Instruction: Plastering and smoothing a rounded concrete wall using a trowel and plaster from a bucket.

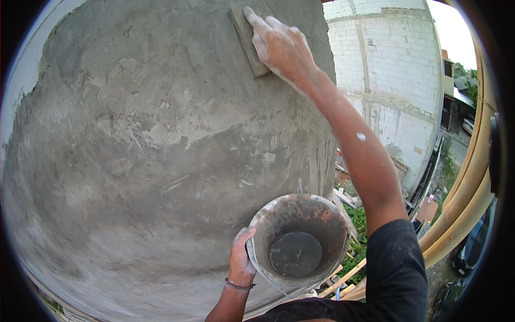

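A grey cement-plastered wall (pixel 177 161) fills most of the view in front of me, smooth in parts and patchy or scratched in others. At its upper right edge my right hand (pixel 281 47) is closed on a flat plastering float (pixel 247 45), whose face lies against the plaster. The arm is stretched far up and forward. Low in front of me, my left hand (pixel 242 255) grips the left rim of a mortar-stained bucket (pixel 300 212). Dark grey liquid (pixel 296 254) stands at its bottom. Whatever lies on the float's underside is hidden.
Thick bamboo poles (pixel 453 209) curve up on the right. Beyond the wall's right edge stands a pale block wall (pixel 394 64), with green plants (pixel 357 222) and wood scraps far below. A bamboo rail (pixel 351 273) runs just beyond the bucket at lower right.
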`<state>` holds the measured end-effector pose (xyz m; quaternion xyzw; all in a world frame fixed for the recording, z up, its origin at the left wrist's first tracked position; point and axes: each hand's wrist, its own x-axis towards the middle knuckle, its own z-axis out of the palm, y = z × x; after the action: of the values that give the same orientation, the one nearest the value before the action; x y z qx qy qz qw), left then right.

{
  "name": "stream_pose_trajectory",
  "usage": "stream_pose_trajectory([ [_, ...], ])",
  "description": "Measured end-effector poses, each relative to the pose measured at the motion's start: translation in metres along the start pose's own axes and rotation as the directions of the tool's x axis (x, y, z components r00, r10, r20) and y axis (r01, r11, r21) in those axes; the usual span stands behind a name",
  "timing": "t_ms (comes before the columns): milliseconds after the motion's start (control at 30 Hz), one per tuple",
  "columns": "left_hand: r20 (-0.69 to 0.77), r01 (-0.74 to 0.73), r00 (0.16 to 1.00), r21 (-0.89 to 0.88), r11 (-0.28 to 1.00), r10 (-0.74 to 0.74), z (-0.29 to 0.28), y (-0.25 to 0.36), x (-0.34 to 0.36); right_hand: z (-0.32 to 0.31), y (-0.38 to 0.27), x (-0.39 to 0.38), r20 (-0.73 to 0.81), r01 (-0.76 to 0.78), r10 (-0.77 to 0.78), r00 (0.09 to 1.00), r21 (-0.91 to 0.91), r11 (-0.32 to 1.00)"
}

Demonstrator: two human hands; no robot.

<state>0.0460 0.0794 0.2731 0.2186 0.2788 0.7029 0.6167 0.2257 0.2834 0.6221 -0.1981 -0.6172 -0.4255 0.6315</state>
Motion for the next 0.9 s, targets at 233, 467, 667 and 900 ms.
stream_pose_trajectory([
  [233, 0.055, 0.014, 0.998, 0.033, 0.999, -0.016, 0.012, 0.003, 0.005, -0.073, -0.049, -0.162, 0.409, -0.121, 0.085, 0.909, 0.063, 0.991],
  [467, 0.103, -0.044, 0.994, 0.138, 0.989, 0.030, 0.026, -0.010, 0.008, -0.211, -0.025, -0.219, 0.717, -0.706, 0.511, 0.473, -0.038, 0.707],
  [667, 0.257, -0.131, 0.966, 0.371, 0.919, 0.034, 0.053, -0.022, 0.014, -0.264, -0.049, -0.242, 0.989, -0.693, 0.125, 0.075, -0.038, 0.720],
  [900, 0.355, -0.177, 0.935, 0.446, 0.877, 0.008, 0.062, -0.047, 0.023, -0.212, -0.103, -0.335, 0.996, -0.327, -0.079, 0.041, 0.088, 0.941],
])
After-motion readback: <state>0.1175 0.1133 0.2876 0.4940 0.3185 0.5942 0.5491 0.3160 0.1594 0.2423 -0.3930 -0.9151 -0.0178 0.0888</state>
